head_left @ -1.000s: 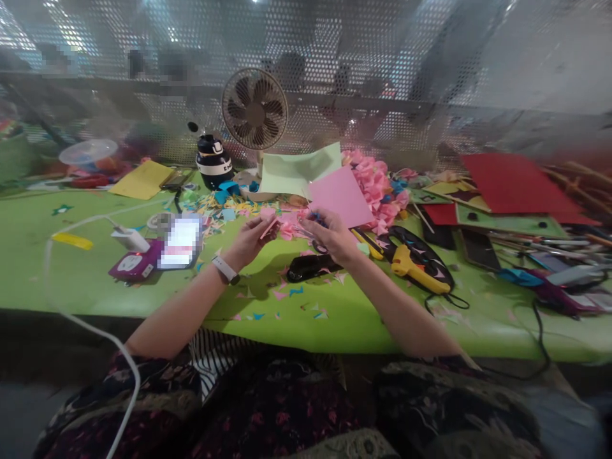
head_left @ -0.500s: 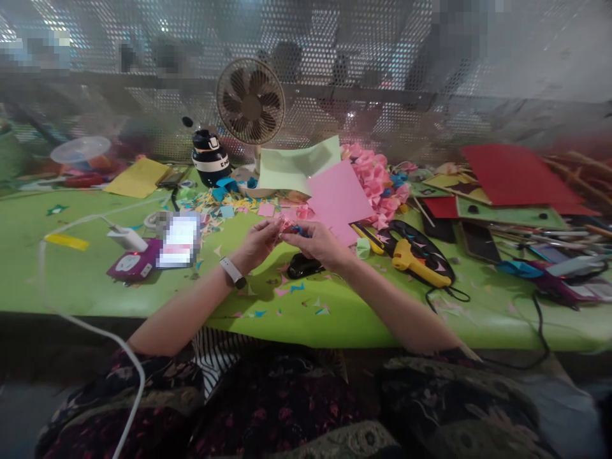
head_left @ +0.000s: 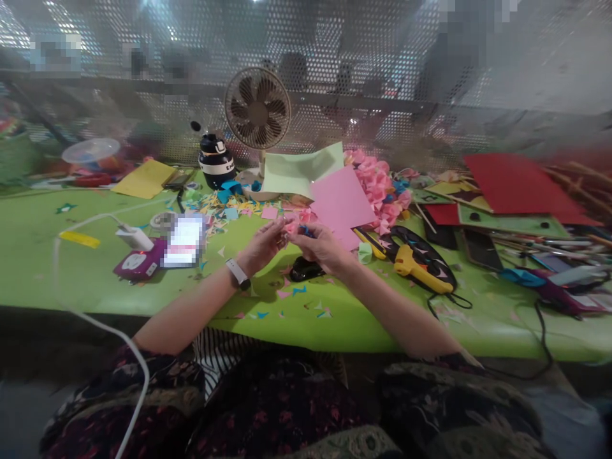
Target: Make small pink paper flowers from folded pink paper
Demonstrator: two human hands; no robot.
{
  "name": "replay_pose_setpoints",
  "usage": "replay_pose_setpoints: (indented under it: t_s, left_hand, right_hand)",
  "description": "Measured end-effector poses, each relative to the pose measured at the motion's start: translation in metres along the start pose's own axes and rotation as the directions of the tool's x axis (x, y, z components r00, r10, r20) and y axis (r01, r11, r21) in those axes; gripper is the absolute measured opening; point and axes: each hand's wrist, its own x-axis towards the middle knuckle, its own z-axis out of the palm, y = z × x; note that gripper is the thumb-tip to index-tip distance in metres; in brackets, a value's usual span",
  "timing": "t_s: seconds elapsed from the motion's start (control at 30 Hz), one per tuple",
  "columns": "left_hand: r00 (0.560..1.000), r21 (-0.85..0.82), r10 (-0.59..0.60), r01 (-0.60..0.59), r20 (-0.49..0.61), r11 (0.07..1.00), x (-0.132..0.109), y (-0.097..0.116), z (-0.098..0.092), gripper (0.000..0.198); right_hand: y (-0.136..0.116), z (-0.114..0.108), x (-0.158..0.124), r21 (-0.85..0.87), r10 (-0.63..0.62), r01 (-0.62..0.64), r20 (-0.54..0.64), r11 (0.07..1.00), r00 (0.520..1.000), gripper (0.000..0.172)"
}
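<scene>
My left hand point(head_left: 264, 247) and my right hand point(head_left: 319, 245) meet above the green table point(head_left: 86, 280), fingertips pinched together on a small pink paper piece point(head_left: 289, 227). Something small and blue point(head_left: 305, 231) shows at my right fingers; I cannot make out what it is. A white band sits on my left wrist. Beneath my right hand lies a black object point(head_left: 305, 270). Just behind my hands lie a pink paper sheet point(head_left: 340, 201) and a heap of pink paper flowers point(head_left: 380, 188).
Paper scraps litter the table. A small fan point(head_left: 257, 109), a black-and-white bottle point(head_left: 215, 161) and pale green paper point(head_left: 299, 171) stand behind. A yellow glue gun point(head_left: 421, 268) and red sheets point(head_left: 514, 183) lie right; a phone point(head_left: 184, 240), charger point(head_left: 134, 238) and white cable lie left.
My hands have come together from slightly apart, and both now pinch the pink piece. The view has shifted a little.
</scene>
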Motion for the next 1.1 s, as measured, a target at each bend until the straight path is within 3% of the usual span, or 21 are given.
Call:
replay_pose_setpoints:
  t_s: [0.13,0.3,0.57,0.67,0.73,0.8,0.87,0.97,1.1]
  left_hand:
    - [0.999,0.049,-0.012,0.015,-0.049,0.999,0.001,0.004,-0.002,0.036]
    - [0.997,0.235,0.033,-0.047,0.063,0.971,-0.007,0.006,0.002,0.036]
    - [0.995,0.311,0.060,-0.081,0.076,0.947,-0.009,0.002,0.006,0.028]
    - [0.995,0.292,0.091,-0.096,0.031,0.952,-0.007,0.004,0.004,0.032]
    - [0.993,0.277,0.116,-0.108,-0.010,0.955,-0.005,0.007,0.001,0.033]
    - [0.990,0.275,0.133,-0.118,-0.035,0.954,-0.003,0.009,-0.001,0.033]
    - [0.988,0.273,0.146,-0.129,-0.042,0.953,-0.002,0.011,-0.003,0.032]
    - [0.987,0.255,0.155,-0.143,-0.029,0.956,-0.002,0.012,-0.002,0.033]
    - [0.990,0.253,0.142,-0.141,0.015,0.957,-0.003,0.015,-0.001,0.033]
  right_hand:
    - [-0.005,-0.006,0.003,0.038,-0.047,0.053,-0.150,0.998,0.988,0.045]
    - [-0.004,-0.014,0.009,0.043,-0.090,0.104,-0.258,0.994,0.962,0.045]
    - [-0.001,-0.014,0.010,-0.052,-0.103,0.092,-0.285,0.994,0.953,0.050]
    - [-0.006,-0.016,0.007,-0.201,-0.135,0.083,-0.262,0.976,0.955,0.051]
    - [-0.010,-0.018,0.005,-0.400,-0.248,0.141,-0.230,0.906,0.941,0.055]
    - [-0.010,-0.020,0.004,-0.608,-0.371,0.205,-0.160,0.767,0.915,0.059]
    - [-0.008,-0.021,0.004,-0.747,-0.403,0.218,-0.073,0.628,0.912,0.061]
    - [-0.002,-0.022,0.007,-0.841,-0.373,0.190,-0.015,0.506,0.928,0.058]
    - [0.003,-0.026,0.009,-0.870,-0.373,0.183,-0.001,0.458,0.928,0.054]
